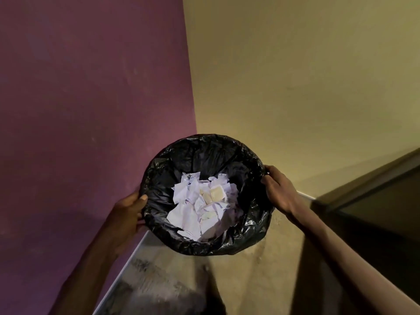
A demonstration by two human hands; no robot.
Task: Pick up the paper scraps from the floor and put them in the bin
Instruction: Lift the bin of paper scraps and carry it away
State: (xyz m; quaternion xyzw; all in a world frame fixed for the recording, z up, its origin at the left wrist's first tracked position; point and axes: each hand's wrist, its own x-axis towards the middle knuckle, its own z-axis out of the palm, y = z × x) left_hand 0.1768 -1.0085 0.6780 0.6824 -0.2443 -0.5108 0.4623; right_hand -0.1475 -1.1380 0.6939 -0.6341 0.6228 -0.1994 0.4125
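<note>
A round bin (241,244) lined with a black plastic bag sits in the corner where a purple wall meets a yellow wall. Inside it lies a heap of white paper scraps (200,208). My left hand (127,212) grips the bin's left rim, thumb over the bag's edge. My right hand (276,187) grips the right rim, fingers curled on the liner. No scraps show on the visible floor.
The purple wall (91,110) stands to the left and the yellow wall (295,76) behind. Speckled beige floor (250,280) lies in front of the bin. A dark wooden door or frame (375,201) sits at the right.
</note>
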